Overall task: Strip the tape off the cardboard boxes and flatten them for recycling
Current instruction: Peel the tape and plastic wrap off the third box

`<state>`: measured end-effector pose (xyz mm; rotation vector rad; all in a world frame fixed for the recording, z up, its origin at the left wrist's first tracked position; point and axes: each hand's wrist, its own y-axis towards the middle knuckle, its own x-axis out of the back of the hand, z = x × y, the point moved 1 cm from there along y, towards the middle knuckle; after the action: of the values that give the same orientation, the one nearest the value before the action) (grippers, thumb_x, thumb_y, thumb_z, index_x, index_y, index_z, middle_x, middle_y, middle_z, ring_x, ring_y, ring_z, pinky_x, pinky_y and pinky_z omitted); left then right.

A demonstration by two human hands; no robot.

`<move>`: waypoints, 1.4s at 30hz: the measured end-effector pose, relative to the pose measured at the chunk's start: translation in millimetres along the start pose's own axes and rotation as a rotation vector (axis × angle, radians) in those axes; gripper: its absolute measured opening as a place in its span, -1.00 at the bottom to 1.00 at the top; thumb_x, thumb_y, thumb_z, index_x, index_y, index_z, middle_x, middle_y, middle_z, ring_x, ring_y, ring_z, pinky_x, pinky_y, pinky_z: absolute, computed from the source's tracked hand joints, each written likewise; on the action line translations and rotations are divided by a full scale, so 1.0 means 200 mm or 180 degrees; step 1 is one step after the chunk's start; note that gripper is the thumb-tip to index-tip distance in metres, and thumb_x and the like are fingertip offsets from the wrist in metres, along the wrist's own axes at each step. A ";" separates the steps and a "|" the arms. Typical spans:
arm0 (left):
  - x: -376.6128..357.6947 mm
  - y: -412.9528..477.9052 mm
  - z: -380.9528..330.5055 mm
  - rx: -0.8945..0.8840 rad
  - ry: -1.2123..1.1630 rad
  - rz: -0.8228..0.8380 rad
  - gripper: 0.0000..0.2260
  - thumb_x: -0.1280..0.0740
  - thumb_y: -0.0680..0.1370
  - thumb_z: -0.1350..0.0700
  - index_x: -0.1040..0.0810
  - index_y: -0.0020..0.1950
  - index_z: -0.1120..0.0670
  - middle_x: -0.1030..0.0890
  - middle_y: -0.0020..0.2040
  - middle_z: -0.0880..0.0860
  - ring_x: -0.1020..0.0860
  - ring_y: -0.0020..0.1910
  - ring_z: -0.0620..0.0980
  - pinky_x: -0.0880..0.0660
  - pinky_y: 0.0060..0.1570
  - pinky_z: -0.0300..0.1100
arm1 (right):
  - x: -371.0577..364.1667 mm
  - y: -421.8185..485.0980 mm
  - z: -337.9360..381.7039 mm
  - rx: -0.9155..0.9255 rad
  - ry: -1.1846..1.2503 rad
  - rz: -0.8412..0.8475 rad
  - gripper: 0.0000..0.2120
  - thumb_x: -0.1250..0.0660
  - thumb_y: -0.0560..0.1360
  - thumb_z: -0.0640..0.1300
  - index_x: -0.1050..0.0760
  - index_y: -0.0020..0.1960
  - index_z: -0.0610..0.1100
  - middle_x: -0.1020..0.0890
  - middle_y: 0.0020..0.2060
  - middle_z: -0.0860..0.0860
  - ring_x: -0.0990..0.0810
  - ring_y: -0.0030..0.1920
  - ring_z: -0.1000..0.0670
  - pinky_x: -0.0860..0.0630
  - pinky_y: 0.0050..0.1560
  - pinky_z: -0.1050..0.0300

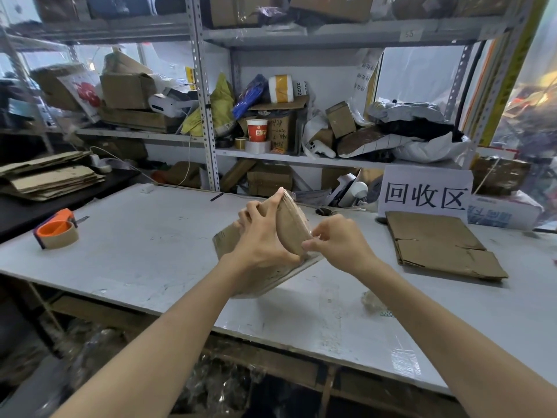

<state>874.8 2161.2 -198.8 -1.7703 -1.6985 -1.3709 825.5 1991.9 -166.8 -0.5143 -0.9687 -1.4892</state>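
A small brown cardboard box (291, 226) stands tilted on the white table (144, 254), just past the middle. My left hand (260, 236) grips its left side, fingers curled over the top edge. My right hand (337, 241) pinches a strip of clear tape (310, 233) at the box's right edge. A flattened cardboard box (443, 245) lies on the table to the right. A crumpled wad of clear tape (372, 301) sits near the table's front edge.
A tape dispenser (57, 229) with an orange core sits at the table's left. A white sign (425, 194) stands at the back right. Flattened cardboard (48, 176) is stacked at far left. Cluttered metal shelves (271, 131) run behind the table.
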 end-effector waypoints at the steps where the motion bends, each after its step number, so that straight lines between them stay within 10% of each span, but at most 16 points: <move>1: -0.01 -0.01 0.01 -0.0022 -0.0019 -0.0041 0.19 -0.47 0.06 -0.36 0.17 0.51 -0.31 -0.09 0.21 -0.03 -0.13 0.21 0.08 -0.23 0.37 0.18 | -0.01 0.00 0.00 -0.0107 0.0038 -0.0050 -0.76 -0.53 0.35 -0.02 -0.67 -0.15 -0.20 -0.63 -0.31 -0.02 -0.56 -0.27 0.04 -0.45 -0.35 0.16; 9: -0.03 -0.01 0.06 0.0109 -0.0200 -0.0138 0.22 -0.56 0.11 -0.29 0.23 0.51 -0.36 -0.09 0.27 -0.04 -0.10 0.19 0.03 -0.32 0.35 0.19 | -0.07 0.02 0.00 -0.0433 0.1677 -0.0586 -0.84 -0.55 0.31 -0.25 -0.55 -0.28 -0.19 -0.61 -0.36 -0.07 -0.54 -0.29 -0.01 -0.48 -0.30 0.12; 17: -0.05 0.01 0.05 0.0272 -0.0190 -0.0185 0.22 -0.55 0.15 -0.32 0.29 0.49 -0.35 -0.07 0.31 -0.04 -0.10 0.26 0.06 -0.29 0.38 0.23 | -0.11 -0.01 -0.01 0.0558 0.0778 -0.1358 -0.84 -0.53 0.33 -0.26 -0.55 -0.21 -0.15 -0.58 -0.20 0.04 -0.54 -0.13 0.04 -0.53 -0.11 0.15; 23: -0.05 0.00 0.05 0.0256 -0.0237 -0.0206 0.25 -0.53 0.10 -0.40 0.31 0.49 -0.35 -0.08 0.30 0.00 -0.09 0.25 0.04 -0.26 0.38 0.21 | -0.04 0.07 0.03 -0.0065 0.0717 -0.1134 -0.27 -0.56 0.33 -0.01 -0.37 0.40 -0.18 -0.56 -0.04 -0.03 -0.57 -0.09 0.00 -0.56 -0.08 0.11; 28: -0.03 -0.01 0.05 0.0269 -0.0227 -0.0048 0.29 -0.46 0.02 -0.48 0.36 0.47 -0.38 -0.07 0.28 -0.05 -0.10 0.24 0.04 -0.26 0.38 0.24 | -0.04 0.09 0.07 0.0252 0.0691 -0.0966 -0.94 -0.50 0.39 -0.18 -0.65 -0.16 -0.14 -0.66 -0.28 0.00 -0.60 -0.28 0.10 -0.53 -0.31 0.33; 32: -0.01 0.00 0.07 0.0416 -0.0280 -0.0040 0.26 -0.37 -0.02 -0.54 0.34 0.48 -0.38 -0.09 0.28 -0.03 -0.12 0.23 0.07 -0.29 0.36 0.21 | -0.08 0.04 0.09 0.1133 0.0203 -0.1069 -0.89 -0.42 0.39 -0.39 -0.60 -0.25 -0.23 -0.56 -0.27 -0.01 -0.52 -0.22 -0.03 -0.55 -0.24 0.00; 42: 0.05 0.02 0.20 0.0755 -0.0594 -0.0204 0.28 -0.37 -0.05 -0.57 0.22 0.53 -0.33 -0.15 0.26 -0.01 -0.13 0.18 -0.02 -0.40 0.27 0.13 | -0.02 -0.01 0.03 0.1612 -0.0007 -0.0810 -0.89 -0.43 0.37 -0.34 -0.57 -0.28 -0.19 -0.59 -0.32 0.04 -0.53 -0.30 0.07 -0.51 -0.27 0.07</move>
<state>891.9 2197.2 -207.7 -1.7661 -1.9397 -1.0041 822.7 1999.8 -167.2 -0.0259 -1.3968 -1.3907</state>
